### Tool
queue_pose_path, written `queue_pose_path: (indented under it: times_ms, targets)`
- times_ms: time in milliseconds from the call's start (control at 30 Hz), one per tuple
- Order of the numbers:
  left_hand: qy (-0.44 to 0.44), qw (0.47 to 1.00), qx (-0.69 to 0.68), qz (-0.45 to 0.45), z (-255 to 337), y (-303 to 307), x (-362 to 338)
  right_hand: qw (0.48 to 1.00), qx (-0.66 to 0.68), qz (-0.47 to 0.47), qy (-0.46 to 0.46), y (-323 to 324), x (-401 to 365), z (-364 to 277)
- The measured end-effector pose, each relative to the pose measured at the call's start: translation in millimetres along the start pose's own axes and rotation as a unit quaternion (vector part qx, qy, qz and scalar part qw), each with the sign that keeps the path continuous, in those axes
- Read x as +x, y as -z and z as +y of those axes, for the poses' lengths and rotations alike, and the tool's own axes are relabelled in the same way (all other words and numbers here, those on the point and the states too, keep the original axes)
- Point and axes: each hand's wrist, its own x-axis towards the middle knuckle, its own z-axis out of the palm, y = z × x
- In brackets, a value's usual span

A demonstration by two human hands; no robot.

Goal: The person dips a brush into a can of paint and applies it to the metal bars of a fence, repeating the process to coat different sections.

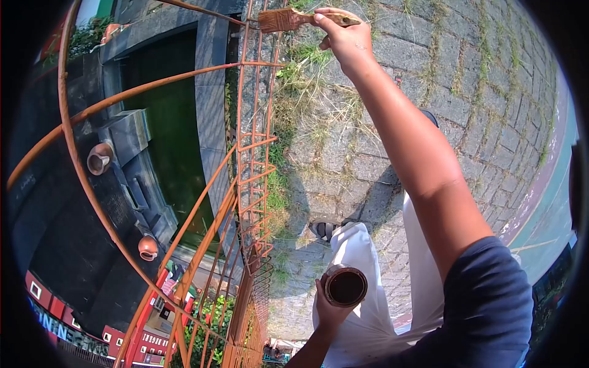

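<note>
My right hand point(347, 38) is stretched far forward, its fingers closed round the handle of a paintbrush point(283, 20). The brush's reddish-brown bristles point left and meet the thin bars of an orange-brown metal fence point(240, 110). Low in the view, close to my white trousers point(362, 257), my left hand point(331, 308) is wrapped round a jar point(346, 286) of dark brown liquid. The jar's round mouth faces up toward me.
Curved fence rails point(138, 89) sweep across the left side. Behind them lie a pool of dark green water point(169, 122) and two clay pots point(148, 248). Grey paving point(454, 116) with grass in its joints spreads to the right. Dry weeds point(319, 104) line the fence's foot.
</note>
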Motion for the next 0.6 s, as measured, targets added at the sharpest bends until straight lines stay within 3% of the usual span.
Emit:
queue_pose_path:
  times_ms: [33,133,233,300,367,467,567,600]
  targets:
    - [-0.008,1.000,0.023,-0.005,-2.0,-0.8,-1.2,0.998,0.052,-0.003,-0.037,-1.2,2.7,-5.3]
    - [0.033,0.998,-0.061,0.009,4.0,-2.6,-0.9,0.961,-0.194,0.199,0.007,-1.5,22.7,-0.9]
    - [-0.005,1.000,0.001,0.014,3.9,-0.7,0.0,0.985,-0.073,-0.010,0.155,-17.9,21.9,0.1]
    - [0.006,1.000,-0.011,0.001,11.8,0.2,3.0,0.996,0.086,-0.024,-0.010,-21.9,10.4,-10.4]
    - [0.008,1.000,-0.004,0.002,15.2,0.7,1.6,0.990,0.105,0.059,-0.072,-19.7,27.3,20.9]
    - [0.000,1.000,0.004,0.015,7.1,1.1,-0.6,0.990,-0.021,0.135,-0.033,-3.2,36.0,43.8]
    - [0.008,1.000,-0.021,0.019,1.2,-5.7,-0.6,0.977,0.177,0.001,-0.118,3.9,19.0,19.4]
    - [0.006,1.000,-0.004,0.012,0.2,-3.9,-1.7,0.997,0.004,0.041,-0.065,0.2,22.3,29.4]
